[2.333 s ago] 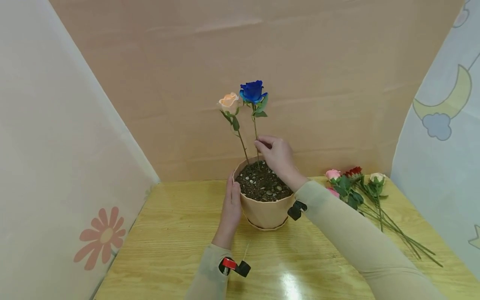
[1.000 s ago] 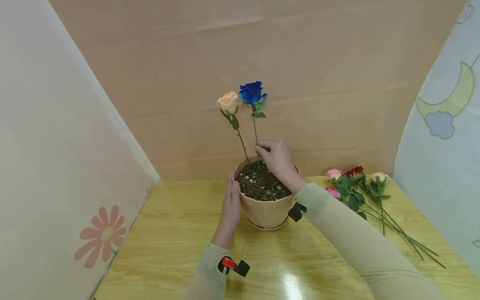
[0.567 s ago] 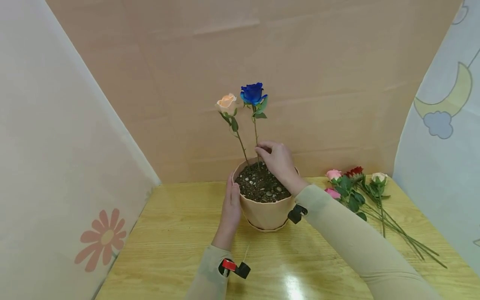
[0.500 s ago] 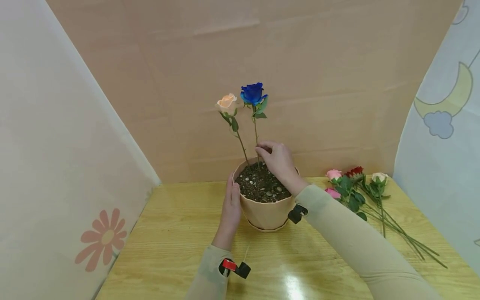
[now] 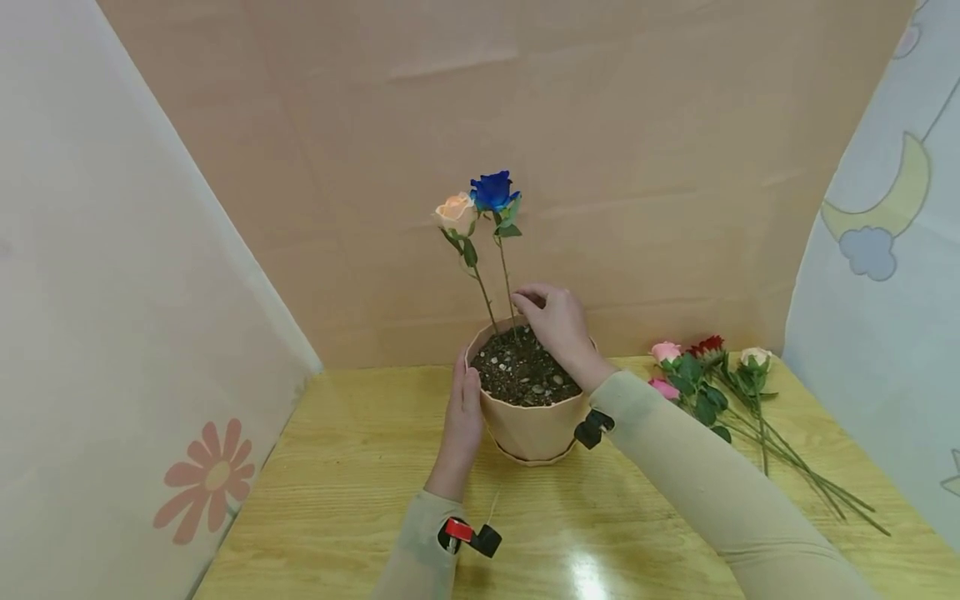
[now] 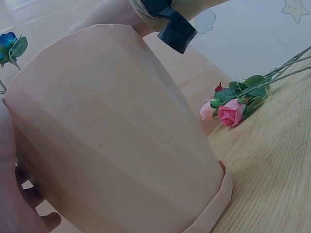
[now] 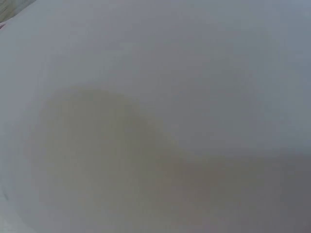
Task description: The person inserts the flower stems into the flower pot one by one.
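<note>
A peach-coloured plant pot [image 5: 536, 429] filled with dark, pebbly soil [image 5: 525, 367] stands on its saucer. From the soil rise a peach rose [image 5: 456, 214] and a blue rose [image 5: 492, 192], both leaning left. My left hand [image 5: 461, 417] lies with straight fingers against the pot's left side; in the left wrist view the pot [image 6: 112, 126] fills most of the frame. Behind the pot's rim my right hand [image 5: 557, 323] is bent beside the blue rose's stem, which shows just left of the fingertips. Whether they touch is too small to tell. The right wrist view is blurred.
On the table's [image 5: 352, 467] right side lie several cut flowers: a pale pink rose [image 5: 665, 352], a deeper pink rose [image 5: 663, 388], a red flower [image 5: 707, 346] and a cream rose [image 5: 755, 358]. A tan backdrop [image 5: 360, 208] stands close behind the pot.
The blue rose has tipped left, nearer the peach rose, and its stem has come out from between my right fingertips. The right hand has lowered slightly; the left hand has stayed on the pot.
</note>
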Motion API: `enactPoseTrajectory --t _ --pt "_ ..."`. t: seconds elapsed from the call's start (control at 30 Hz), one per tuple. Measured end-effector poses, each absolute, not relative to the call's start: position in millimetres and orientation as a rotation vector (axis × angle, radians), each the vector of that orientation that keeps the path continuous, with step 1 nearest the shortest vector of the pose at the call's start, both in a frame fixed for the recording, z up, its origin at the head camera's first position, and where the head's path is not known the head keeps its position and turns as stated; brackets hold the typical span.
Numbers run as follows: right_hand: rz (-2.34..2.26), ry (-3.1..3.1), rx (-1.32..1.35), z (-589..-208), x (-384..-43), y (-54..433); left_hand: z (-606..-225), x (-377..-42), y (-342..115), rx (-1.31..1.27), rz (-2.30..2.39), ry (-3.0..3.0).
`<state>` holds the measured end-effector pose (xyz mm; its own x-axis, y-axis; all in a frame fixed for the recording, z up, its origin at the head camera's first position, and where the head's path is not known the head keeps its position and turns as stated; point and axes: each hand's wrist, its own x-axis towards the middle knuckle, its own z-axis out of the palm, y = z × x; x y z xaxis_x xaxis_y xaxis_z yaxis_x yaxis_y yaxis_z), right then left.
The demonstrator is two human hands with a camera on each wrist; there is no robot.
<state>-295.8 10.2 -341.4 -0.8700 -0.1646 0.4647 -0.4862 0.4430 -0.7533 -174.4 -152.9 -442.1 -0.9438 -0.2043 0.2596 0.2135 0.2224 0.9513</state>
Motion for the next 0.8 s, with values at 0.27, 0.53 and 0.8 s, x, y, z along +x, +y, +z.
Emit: enactPoseTrajectory --t 0.27,0.53,0.8 --pt "1.462 -2.325 0.545 -335 -285 37 -446 -174 -149 0.022 -1.756 -2.182" --pt "1.391 -2.387 0.533 -328 -268 84 -446 -174 -152 0.034 -1.749 -2.196" --pt "1.221 -2.473 0.543 -340 -245 147 -445 -172 -152 0.015 -1.776 -2.194"
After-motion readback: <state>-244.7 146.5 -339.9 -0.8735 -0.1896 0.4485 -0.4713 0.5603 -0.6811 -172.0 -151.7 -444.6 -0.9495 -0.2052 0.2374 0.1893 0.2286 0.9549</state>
